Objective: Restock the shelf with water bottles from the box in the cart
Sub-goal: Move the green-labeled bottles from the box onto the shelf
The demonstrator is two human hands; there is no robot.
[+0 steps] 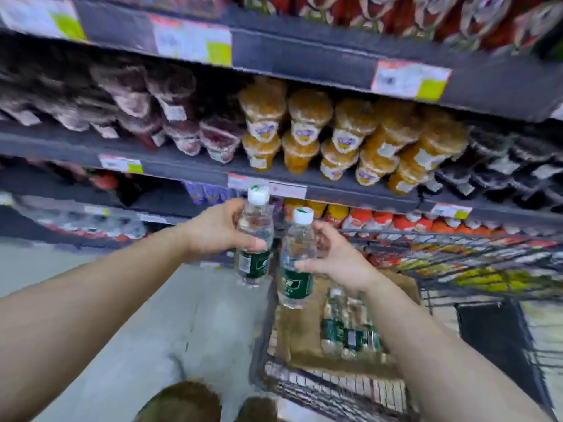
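I hold two clear water bottles with white caps and dark green labels, both upright in front of the shelves. My left hand grips the left bottle around its middle. My right hand grips the right bottle, slightly lower and closer to me. Below them a brown cardboard box sits in the wire cart. Several more water bottles lie inside the box. Low at the far left, a shelf row shows what look like clear bottles, too blurred to be sure.
Dark shelves with price tags fill the upper view, stocked with orange jars, dark red packs and orange-capped bottles. The cart stands at the right against the shelving. Grey floor lies at the left, and my shoes show at the bottom.
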